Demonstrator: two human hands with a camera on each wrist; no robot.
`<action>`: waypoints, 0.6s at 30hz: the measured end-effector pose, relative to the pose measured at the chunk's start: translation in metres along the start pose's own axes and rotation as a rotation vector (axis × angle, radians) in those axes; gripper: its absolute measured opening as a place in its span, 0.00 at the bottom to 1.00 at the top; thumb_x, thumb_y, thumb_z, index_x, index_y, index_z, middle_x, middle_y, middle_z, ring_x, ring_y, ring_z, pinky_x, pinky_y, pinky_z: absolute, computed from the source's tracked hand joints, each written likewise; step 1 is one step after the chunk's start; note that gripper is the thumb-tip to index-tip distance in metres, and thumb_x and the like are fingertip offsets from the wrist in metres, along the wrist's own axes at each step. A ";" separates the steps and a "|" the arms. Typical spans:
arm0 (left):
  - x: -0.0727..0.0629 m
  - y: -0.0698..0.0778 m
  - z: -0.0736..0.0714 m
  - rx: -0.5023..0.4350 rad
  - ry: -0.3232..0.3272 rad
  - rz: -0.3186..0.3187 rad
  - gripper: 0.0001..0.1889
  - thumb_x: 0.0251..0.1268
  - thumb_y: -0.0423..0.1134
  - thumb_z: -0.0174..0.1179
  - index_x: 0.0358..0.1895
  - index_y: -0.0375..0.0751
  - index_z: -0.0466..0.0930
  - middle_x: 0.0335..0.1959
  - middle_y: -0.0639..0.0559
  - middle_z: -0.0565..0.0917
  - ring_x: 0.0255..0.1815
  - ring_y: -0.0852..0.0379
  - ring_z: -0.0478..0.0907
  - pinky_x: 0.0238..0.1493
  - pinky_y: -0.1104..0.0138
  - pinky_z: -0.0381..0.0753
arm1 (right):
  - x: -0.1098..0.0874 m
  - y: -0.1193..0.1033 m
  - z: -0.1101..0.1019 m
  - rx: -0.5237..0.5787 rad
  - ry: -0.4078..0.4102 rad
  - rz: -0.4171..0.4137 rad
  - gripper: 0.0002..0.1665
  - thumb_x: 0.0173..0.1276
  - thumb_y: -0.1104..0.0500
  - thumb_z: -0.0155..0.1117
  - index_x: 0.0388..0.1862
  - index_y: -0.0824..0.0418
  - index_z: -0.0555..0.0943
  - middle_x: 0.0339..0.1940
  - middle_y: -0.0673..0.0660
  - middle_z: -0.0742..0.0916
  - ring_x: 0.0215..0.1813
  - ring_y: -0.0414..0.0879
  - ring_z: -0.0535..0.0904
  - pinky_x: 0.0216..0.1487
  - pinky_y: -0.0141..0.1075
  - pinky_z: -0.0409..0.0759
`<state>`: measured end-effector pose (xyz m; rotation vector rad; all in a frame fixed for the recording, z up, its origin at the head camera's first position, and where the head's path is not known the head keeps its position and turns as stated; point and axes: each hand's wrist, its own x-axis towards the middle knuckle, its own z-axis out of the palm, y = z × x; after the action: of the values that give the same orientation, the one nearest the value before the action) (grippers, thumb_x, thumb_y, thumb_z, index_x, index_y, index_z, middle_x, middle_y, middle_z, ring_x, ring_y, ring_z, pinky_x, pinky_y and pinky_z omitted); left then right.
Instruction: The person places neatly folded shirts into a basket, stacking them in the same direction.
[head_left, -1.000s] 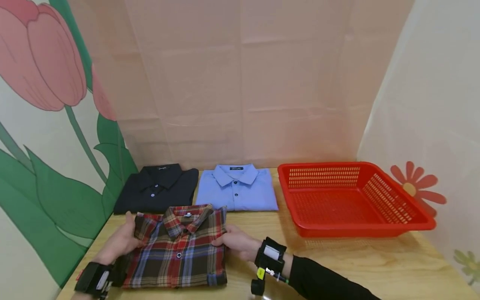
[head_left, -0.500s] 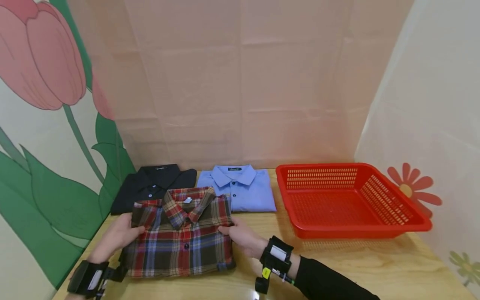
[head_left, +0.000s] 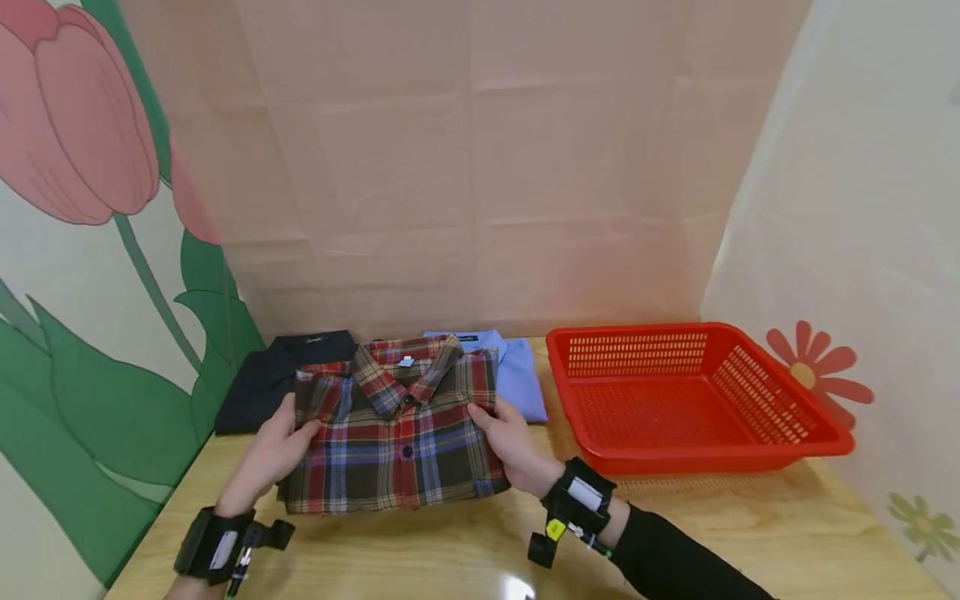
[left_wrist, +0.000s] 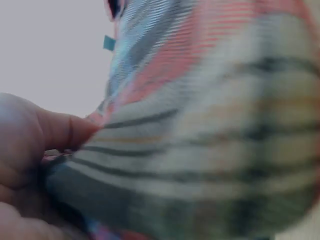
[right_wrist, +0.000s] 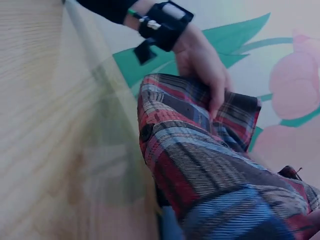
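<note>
A folded plaid shirt (head_left: 390,454) in red, brown and blue is held up off the table, collar away from me. My left hand (head_left: 281,446) pinches its left side, thumb on top; the left wrist view shows that thumb and part of the hand (left_wrist: 30,145) against blurred plaid cloth. On the shirt's right side, my right hand (head_left: 517,450) grips with the thumb on top and the other fingers hidden beneath. The right wrist view looks across the raised shirt (right_wrist: 200,155) to my left hand (right_wrist: 205,65) at its far end.
Behind the plaid shirt lie a folded black shirt (head_left: 251,387) and a folded light blue shirt (head_left: 525,383), both partly covered from view. A red plastic basket (head_left: 705,462) stands to the right on the wooden table (head_left: 420,558). Printed cloth walls close off the back and sides.
Both hands have lifted the plaid shirt from the table and carried it up and to the right, so it now hides much of the blue shirt.
</note>
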<state>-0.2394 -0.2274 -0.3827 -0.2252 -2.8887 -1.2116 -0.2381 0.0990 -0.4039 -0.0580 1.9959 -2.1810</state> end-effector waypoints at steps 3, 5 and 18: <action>0.005 0.008 0.008 -0.010 0.039 0.031 0.29 0.76 0.37 0.44 0.74 0.32 0.48 0.69 0.27 0.64 0.68 0.29 0.65 0.62 0.41 0.69 | -0.001 -0.008 -0.009 0.028 0.021 0.017 0.20 0.79 0.51 0.50 0.64 0.56 0.72 0.46 0.57 0.86 0.41 0.47 0.83 0.43 0.41 0.81; 0.009 0.015 0.014 -0.012 0.062 0.039 0.26 0.77 0.39 0.44 0.72 0.33 0.50 0.66 0.28 0.68 0.65 0.30 0.69 0.59 0.43 0.72 | -0.001 -0.013 -0.016 0.036 0.032 0.030 0.19 0.79 0.51 0.48 0.64 0.55 0.72 0.45 0.56 0.86 0.40 0.47 0.83 0.41 0.41 0.82; 0.036 0.042 0.049 -0.057 0.197 0.165 0.22 0.76 0.40 0.46 0.66 0.35 0.57 0.60 0.29 0.75 0.59 0.34 0.75 0.55 0.45 0.74 | 0.004 -0.040 -0.061 -0.140 0.090 -0.033 0.22 0.80 0.47 0.46 0.65 0.55 0.71 0.48 0.57 0.85 0.42 0.46 0.82 0.45 0.40 0.80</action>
<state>-0.2668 -0.1587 -0.3849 -0.3173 -2.6144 -1.2143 -0.2559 0.1617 -0.3708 -0.0124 2.2094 -2.0955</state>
